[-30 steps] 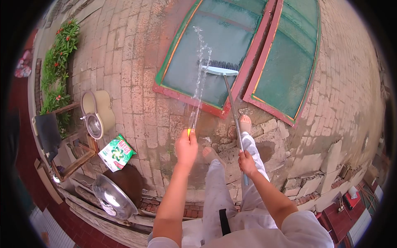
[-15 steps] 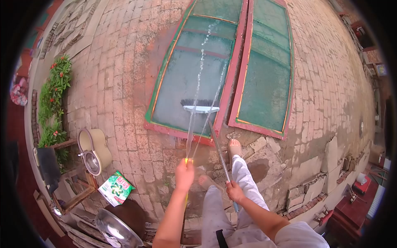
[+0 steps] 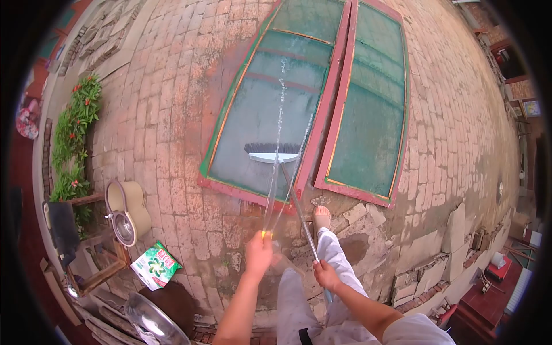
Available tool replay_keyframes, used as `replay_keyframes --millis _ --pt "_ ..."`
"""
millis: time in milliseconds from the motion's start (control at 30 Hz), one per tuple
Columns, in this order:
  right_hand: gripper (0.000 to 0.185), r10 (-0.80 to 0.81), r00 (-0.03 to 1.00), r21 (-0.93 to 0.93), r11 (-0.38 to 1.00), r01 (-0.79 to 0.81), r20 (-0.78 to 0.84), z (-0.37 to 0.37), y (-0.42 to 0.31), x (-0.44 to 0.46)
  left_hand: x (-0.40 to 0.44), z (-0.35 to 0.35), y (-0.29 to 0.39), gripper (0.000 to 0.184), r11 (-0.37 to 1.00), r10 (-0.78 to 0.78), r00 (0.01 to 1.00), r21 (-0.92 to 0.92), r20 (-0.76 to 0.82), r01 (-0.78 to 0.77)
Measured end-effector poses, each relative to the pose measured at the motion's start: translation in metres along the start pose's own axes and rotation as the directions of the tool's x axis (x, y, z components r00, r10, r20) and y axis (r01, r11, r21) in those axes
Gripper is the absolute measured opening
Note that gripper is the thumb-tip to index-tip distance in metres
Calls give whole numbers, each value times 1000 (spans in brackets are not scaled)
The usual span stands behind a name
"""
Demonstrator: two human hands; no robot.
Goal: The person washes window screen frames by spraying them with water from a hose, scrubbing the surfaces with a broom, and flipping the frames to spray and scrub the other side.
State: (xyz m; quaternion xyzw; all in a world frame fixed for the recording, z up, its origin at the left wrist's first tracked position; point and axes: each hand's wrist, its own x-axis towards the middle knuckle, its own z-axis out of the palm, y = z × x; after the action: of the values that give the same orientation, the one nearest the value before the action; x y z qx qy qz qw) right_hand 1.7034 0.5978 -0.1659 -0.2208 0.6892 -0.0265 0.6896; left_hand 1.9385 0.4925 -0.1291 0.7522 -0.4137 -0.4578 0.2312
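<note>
My left hand (image 3: 259, 253) is closed around a yellow hose (image 3: 264, 234), its end pointing away from me. Streams of water (image 3: 281, 115) shoot from it over the left screen panel (image 3: 261, 109), a green mesh in a red and green frame lying on the bricks. My right hand (image 3: 326, 275) grips the metal handle of a broom (image 3: 272, 157). The broom's pale blue head, with dark bristles facing away, rests on the lower part of that mesh. A second screen panel (image 3: 368, 115) lies alongside on the right.
My bare foot (image 3: 322, 217) stands just below the panels. To the left are a green and white detergent bag (image 3: 156, 266), a metal basin (image 3: 155, 319), a beige sink-like container (image 3: 135, 207) and flowering plants (image 3: 75, 132). Stacked slabs (image 3: 428, 267) lie right; the brick ground (image 3: 172, 132) is partly wet.
The broom head has shifted slightly left and toward me on the mesh. My left hand is a little lower, and the water still runs over the panel.
</note>
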Motion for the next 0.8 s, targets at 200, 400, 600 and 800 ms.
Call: replay_keyframes --millis 200,400,600,800 --pt "30 7 1000 -61 998 -6 18 -7 -11 3 -12 -4 9 29 999 -3 996 -38 -84 0" --pt "29 -10 1000 -39 999 11 25 -10 -10 -5 -21 -6 29 28 998 -25 1000 -65 -16 24" --pt "27 -64 998 140 988 65 -13 -17 13 -36 -41 16 49 22 998 -59 981 13 184 58" --pt "28 -31 986 309 948 81 -163 -50 34 -82 -53 63 42 28 974 129 974 162 189 -161"
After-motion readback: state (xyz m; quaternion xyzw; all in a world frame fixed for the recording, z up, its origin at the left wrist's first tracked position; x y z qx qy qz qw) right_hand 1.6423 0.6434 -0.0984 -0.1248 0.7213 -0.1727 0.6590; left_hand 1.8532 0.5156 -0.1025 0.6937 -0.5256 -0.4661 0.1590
